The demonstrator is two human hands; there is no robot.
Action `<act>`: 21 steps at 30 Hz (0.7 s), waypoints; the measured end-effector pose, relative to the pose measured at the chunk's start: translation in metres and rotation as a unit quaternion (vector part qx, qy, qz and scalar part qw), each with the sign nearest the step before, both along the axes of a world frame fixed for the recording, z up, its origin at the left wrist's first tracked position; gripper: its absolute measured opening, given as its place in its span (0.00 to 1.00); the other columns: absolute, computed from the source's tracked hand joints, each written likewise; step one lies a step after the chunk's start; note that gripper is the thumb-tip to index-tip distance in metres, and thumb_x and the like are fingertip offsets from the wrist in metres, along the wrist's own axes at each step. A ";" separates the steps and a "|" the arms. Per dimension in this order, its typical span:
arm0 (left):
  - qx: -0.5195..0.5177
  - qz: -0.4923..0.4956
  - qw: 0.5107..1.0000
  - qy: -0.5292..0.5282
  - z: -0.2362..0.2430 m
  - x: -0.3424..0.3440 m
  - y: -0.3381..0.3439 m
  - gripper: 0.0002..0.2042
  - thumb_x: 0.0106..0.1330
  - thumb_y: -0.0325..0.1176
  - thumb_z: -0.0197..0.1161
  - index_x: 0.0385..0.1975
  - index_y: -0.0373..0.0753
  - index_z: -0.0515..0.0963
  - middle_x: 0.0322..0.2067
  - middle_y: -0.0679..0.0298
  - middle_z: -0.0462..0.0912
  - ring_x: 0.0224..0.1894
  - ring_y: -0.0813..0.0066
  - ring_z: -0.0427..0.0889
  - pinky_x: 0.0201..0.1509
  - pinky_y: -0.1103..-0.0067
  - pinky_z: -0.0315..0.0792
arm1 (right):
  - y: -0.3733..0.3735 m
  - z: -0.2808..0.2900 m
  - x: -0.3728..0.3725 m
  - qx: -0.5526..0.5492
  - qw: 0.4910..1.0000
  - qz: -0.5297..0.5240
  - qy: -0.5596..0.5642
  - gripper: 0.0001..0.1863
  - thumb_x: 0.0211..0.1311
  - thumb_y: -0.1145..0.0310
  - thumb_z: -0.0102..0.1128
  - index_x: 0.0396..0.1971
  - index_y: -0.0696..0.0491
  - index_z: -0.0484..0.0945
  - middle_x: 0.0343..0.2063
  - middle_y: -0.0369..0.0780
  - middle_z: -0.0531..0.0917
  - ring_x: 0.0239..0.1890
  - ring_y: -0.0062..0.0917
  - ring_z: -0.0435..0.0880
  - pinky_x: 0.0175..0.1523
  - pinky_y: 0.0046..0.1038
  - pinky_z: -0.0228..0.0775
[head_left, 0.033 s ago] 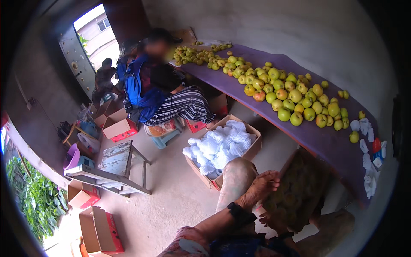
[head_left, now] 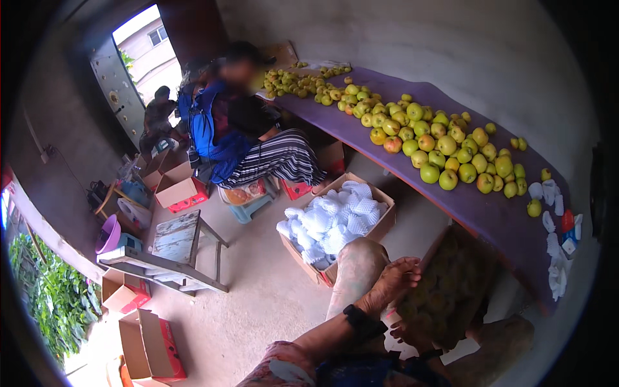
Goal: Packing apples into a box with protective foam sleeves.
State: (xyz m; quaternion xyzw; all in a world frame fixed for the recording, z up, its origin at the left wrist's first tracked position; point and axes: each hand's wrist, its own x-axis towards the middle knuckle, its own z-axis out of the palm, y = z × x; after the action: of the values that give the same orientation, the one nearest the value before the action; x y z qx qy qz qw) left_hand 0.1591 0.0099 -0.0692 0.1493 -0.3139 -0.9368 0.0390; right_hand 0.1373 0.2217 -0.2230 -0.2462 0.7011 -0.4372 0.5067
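My left hand [head_left: 394, 282] rests by my bent knee, its fingers loosely curled and slightly apart, with nothing visible in them. A dark watch is strapped on that wrist. Lower down, in shadow, my right hand [head_left: 405, 334] hangs with its fingers apart and seemingly holds nothing; part of it is hard to see. Beside both hands, under the table edge, stands a dim box [head_left: 443, 284] with round fruit in it. Just beyond my knee is a cardboard box [head_left: 303, 259] heaped with white foam net sleeves [head_left: 335, 219]. Many green-yellow apples [head_left: 445, 145] lie on the purple-covered table [head_left: 509, 226].
A seated person [head_left: 242, 122] works at the table's far part; another person [head_left: 158, 116] sits near the doorway. A worn wooden chair [head_left: 175, 238] stands left, among open cartons [head_left: 151, 348]. White sleeves [head_left: 553, 245] and a red item [head_left: 567, 220] lie at the table's right end.
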 end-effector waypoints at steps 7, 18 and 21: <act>-0.002 0.079 0.997 -0.024 0.019 0.019 -0.002 0.13 0.68 0.34 0.55 0.49 0.36 0.71 0.35 0.63 0.78 0.37 0.75 0.78 0.42 0.81 0.73 | -0.014 -0.021 -0.002 0.070 0.994 0.083 -0.009 0.23 0.54 0.61 0.65 0.47 0.60 0.75 0.35 0.44 0.83 0.29 0.26 0.81 0.32 0.27 0.75; -0.087 0.005 0.996 0.001 0.012 0.045 -0.022 0.15 0.70 0.40 0.53 0.49 0.36 0.73 0.32 0.67 0.77 0.35 0.81 0.76 0.40 0.84 0.72 | -0.031 -0.035 -0.007 0.118 0.980 0.160 -0.004 0.24 0.55 0.58 0.65 0.48 0.56 0.74 0.32 0.39 0.81 0.32 0.23 0.80 0.31 0.25 0.75; -0.096 0.003 0.995 -0.006 0.022 0.049 -0.020 0.15 0.70 0.40 0.54 0.48 0.36 0.73 0.32 0.67 0.77 0.34 0.81 0.76 0.39 0.84 0.72 | -0.030 -0.026 -0.015 0.108 0.981 0.153 -0.045 0.23 0.55 0.58 0.64 0.47 0.56 0.74 0.31 0.39 0.81 0.31 0.22 0.80 0.31 0.25 0.75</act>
State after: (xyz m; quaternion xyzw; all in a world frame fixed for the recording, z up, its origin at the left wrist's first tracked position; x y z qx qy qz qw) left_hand 0.2086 -0.0101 -0.0473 0.1512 -0.4021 -0.9013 0.0547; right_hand 0.1221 0.1922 -0.2491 -0.2748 0.6748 -0.2869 0.6219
